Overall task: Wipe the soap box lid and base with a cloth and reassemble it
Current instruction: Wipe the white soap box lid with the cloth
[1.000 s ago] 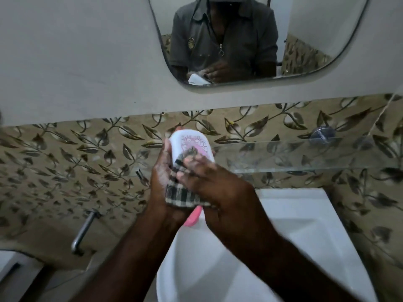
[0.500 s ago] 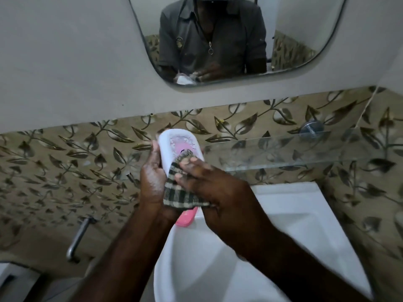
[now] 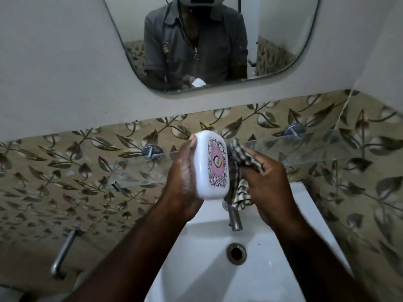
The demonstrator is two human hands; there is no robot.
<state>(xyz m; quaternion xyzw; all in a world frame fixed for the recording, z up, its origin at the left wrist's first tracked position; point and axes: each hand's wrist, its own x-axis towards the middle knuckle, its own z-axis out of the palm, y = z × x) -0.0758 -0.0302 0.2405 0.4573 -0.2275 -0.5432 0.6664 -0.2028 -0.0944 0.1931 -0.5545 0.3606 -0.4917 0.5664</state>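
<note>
Your left hand (image 3: 185, 177) is clamped around the white soap box (image 3: 210, 165), holding it upright on its long side above the back edge of the sink (image 3: 305, 214), with the printed lid turned toward your right hand (image 3: 268, 182). The lid carries a pink oval with a small round emblem inside a dark scrollwork border — no writing on it can be read. Your right hand is closed on the checked cloth (image 3: 241, 171), bunched just beside the lid's right edge and hanging down in front of the tap (image 3: 234, 219). A second ago the cloth lay pressed over the lower half of the lid with your right fingers on top — now it sits off to the side and the whole print shows.
</note>
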